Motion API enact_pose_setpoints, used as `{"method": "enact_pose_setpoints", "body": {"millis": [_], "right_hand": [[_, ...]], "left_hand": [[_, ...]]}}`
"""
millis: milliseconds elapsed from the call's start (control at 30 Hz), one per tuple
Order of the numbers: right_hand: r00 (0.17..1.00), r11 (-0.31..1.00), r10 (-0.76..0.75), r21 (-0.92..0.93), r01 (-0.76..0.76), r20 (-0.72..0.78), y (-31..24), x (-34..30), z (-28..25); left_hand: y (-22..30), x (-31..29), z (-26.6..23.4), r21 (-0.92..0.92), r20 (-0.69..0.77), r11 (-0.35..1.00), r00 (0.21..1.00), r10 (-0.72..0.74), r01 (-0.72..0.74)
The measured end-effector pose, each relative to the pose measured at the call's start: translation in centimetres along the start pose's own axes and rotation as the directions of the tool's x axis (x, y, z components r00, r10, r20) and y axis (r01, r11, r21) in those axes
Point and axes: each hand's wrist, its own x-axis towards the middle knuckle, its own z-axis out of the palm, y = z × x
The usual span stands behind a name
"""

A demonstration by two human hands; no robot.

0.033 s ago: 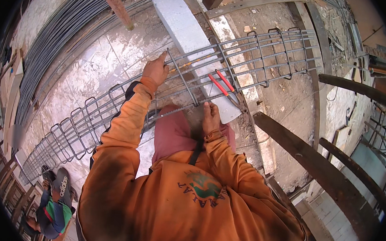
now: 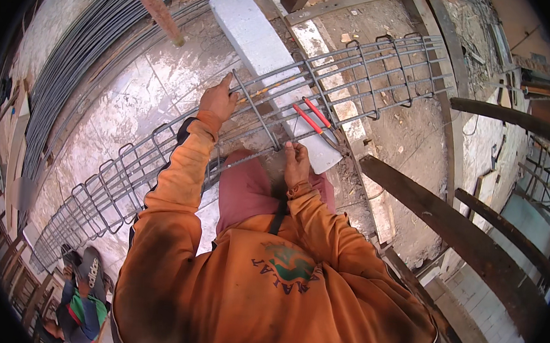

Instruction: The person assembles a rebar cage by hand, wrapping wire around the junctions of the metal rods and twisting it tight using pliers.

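Observation:
A long rebar cage (image 2: 128, 171) of steel bars and square stirrups runs from lower left to upper right before me. At the far end of one stirrup (image 2: 252, 110), my left hand (image 2: 218, 99) has its index finger stretched to the corner, its thumb beside the bars and the other fingers curled. By that stirrup's near end, my right hand (image 2: 297, 165) pinches thumb and fingers together; what lies between them is too small to make out. Red-handled pliers (image 2: 312, 115) rest on the cage, just right of the stirrup.
A pale block (image 2: 244, 26) lies under the cage. Straight rebar (image 2: 81, 72) is stacked at left, near a rusty post (image 2: 151, 3). Dark timbers (image 2: 440, 231) slant across the right side. Another person (image 2: 81, 304) sits at lower left, by the cage's far end.
The whole view has shifted slightly. My right fingertips are a little nearer the stirrup's near end; my left hand keeps its place on the cage.

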Motion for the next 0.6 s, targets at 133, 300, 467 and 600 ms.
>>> {"method": "enact_pose_setpoints", "body": {"millis": [133,300,467,600], "right_hand": [[0.994,1.000,0.022,0.021,-0.020,-0.111,1.1,1.9,2.3],[0.984,0.969,0.025,-0.237,-0.067,-0.177,1.7,2.3,2.3],[0.994,0.968,-0.038,-0.251,0.011,-0.101,1.6,1.3,0.9],[0.996,0.998,-0.064,-0.026,0.062,-0.069,2.6,-0.5,2.4]], "left_hand": [[-1.0,1.1,0.5,-0.071,-0.024,0.996,0.999,-0.048,0.046],[0.3,0.6,-0.7,0.020,-0.033,1.000,0.999,-0.012,0.012],[1.8,-0.1,-0.3,0.032,-0.085,0.986,0.983,0.165,-0.163],[-0.1,1.3,-0.1,0.072,0.033,0.957,0.960,0.279,-0.280]]}}
